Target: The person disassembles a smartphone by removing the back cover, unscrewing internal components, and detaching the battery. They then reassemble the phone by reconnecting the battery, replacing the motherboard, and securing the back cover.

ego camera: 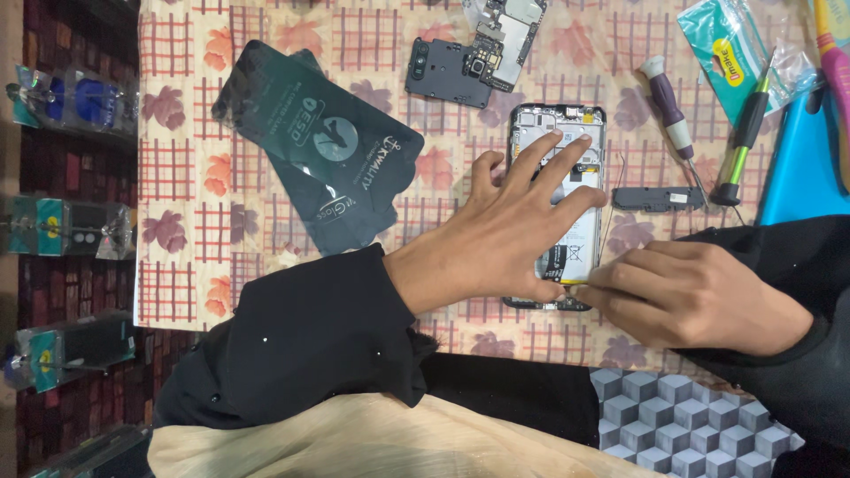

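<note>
under our hands, the opened phone (567, 177) is lying lengthwise away from us; our left hand (509, 235) is pressing it flat with fingers spread, our right hand (699, 292) is pinching its near edge.

On the counter (266, 292) lay two dark antistatic bags (323, 150), a circuit board (505, 40), a black cover piece (447, 71), and two screwdrivers, purple (670, 106) and green (742, 142).

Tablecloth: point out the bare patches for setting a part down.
Free: the cloth left of the dark pouches, and the strip between pouches and phone. Crowded: right of the phone, with screwdrivers, a black part and both hands.
</note>
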